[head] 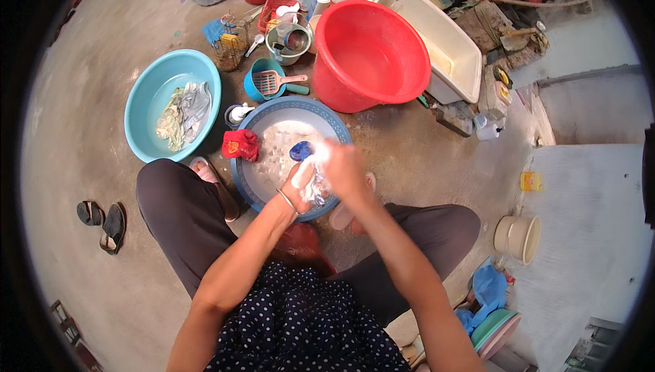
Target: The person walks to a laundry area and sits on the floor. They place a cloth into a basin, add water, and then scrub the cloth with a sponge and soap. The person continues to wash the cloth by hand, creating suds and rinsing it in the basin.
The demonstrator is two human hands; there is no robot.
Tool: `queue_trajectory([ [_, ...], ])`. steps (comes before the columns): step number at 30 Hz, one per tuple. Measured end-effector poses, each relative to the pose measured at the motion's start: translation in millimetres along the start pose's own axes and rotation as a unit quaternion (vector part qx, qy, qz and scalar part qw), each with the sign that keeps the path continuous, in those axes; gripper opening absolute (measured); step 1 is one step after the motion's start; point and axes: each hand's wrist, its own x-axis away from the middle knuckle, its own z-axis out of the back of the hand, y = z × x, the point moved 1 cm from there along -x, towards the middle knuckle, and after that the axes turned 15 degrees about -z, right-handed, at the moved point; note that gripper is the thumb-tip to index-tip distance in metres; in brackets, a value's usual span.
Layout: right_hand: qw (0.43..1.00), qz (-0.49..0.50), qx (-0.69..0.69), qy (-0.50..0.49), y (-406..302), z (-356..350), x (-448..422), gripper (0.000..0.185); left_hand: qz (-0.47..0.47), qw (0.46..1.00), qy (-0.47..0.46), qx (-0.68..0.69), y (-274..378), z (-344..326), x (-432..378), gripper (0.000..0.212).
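Over the blue-rimmed basin point(244, 180), my left hand point(301, 187), a bangle at its wrist, grips a wet white cloth point(318, 171) covered in lather. My right hand point(344, 166) is closed on the same cloth from the other side; it is blurred by motion and its fingers are hard to make out. Cloudy, sudsy water point(279, 136) fills the basin. Just beyond my hands a dark blue object point(301, 151) shows in the water, its kind unclear. A bunched red cloth point(240, 145) hangs over the basin's left rim.
Left stands a turquoise basin point(138, 108) with wet cloths point(181, 116) in water. A pump bottle point(238, 113), a blue dipper point(250, 83) carrying a pink slotted scoop point(267, 83), and a large red tub point(373, 54) stand beyond. Behind it is a white rectangular tub point(463, 72). Black shoes point(113, 226) lie left.
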Motion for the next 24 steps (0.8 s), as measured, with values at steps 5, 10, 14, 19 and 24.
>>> queue_trajectory([
  [5, 0.988, 0.141, -0.053, 0.042, 4.0, -16.6, 17.9, 0.019, -0.023, 0.981, 0.192, -0.001, -6.7, -29.9, 3.9, 0.023],
  [10, 0.999, -0.011, 0.016, 0.036, 36.5, -13.3, -24.6, 0.015, 0.054, 0.991, -0.081, 0.096, -4.2, -6.9, -3.8, 0.023],
  [14, 0.987, 0.155, -0.04, 0.018, -8.6, -9.0, 20.7, 0.013, -0.042, 0.986, 0.16, -0.008, -3.7, -36.3, 7.4, 0.023],
  [19, 0.996, -0.076, 0.045, -0.026, 32.8, -6.4, -24.7, 0.009, 0.034, 0.997, -0.036, 0.065, -7.0, -14.7, 1.2, 0.019],
  [24, 0.973, 0.208, -0.094, 0.042, -17.2, -11.2, 31.0, 0.012, -0.082, 0.985, 0.065, -0.137, -2.5, -20.5, 14.0, 0.021],
])
